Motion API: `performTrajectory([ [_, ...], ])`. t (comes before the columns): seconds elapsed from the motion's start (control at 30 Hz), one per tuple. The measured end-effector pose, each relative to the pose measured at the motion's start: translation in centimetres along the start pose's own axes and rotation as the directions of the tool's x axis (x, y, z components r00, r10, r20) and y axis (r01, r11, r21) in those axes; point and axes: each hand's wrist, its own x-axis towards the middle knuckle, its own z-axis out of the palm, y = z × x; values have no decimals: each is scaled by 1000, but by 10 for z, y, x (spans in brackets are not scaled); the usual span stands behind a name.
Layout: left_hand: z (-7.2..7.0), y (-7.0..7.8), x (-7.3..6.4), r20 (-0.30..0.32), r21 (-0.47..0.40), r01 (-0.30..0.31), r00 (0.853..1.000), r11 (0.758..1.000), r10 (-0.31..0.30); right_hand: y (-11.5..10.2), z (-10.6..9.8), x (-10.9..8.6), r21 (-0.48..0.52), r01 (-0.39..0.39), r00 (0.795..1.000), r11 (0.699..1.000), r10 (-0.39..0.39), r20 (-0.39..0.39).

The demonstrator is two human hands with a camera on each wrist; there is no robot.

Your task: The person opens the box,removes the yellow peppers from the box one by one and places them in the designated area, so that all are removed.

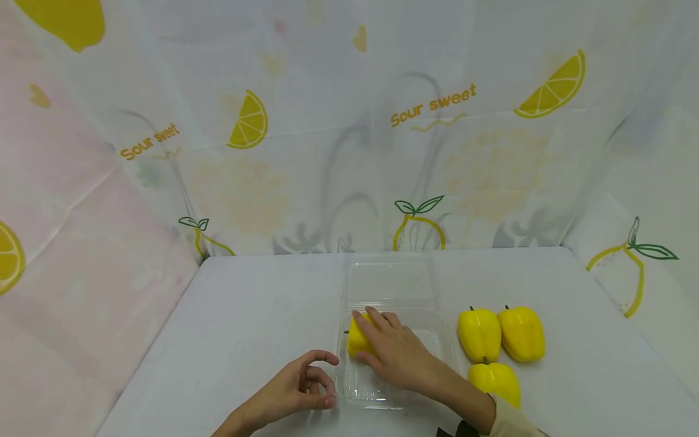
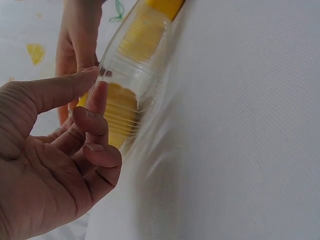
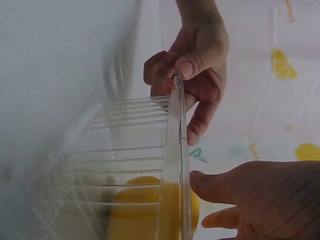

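A clear plastic clamshell container (image 1: 377,383) lies opened flat on the white table, its lid (image 1: 390,285) folded back on the far side. Inside, at the left, a yellow bell pepper (image 1: 356,343) rests on its side with the stem to the left. My right hand (image 1: 397,353) holds this pepper, fingers over its top and thumb on its near side. At the container's left edge is my left hand (image 1: 300,385); in the left wrist view its thumb and forefinger pinch the rim. The pepper (image 3: 140,212) shows through the ribbed wall in the right wrist view.
Right of the container sit three more yellow bell peppers: one back left (image 1: 479,335), one back right (image 1: 522,334) and one nearer (image 1: 496,383). A lemon-printed cloth (image 1: 327,152) hangs behind the table (image 1: 262,303) and at both sides.
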Motion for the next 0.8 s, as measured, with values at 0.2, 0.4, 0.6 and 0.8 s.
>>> performTrajectory([
  [0.2,0,0,0,-2,-1,-1,1000,1000,1,2,3,2,-24,8,1000,1000,-8,-6],
  [0.4,0,-2,1,5,-11,0,1000,1000,0,4,6,1,-79,32,998,996,-35,-43],
  [0.6,0,-1,1,2,-19,10,1000,1000,-10,6,5,0,-80,28,997,996,-33,-69],
  [0.8,0,-1,1,6,-16,10,1000,1000,-10,7,4,-1,-68,23,996,997,-28,-79],
])
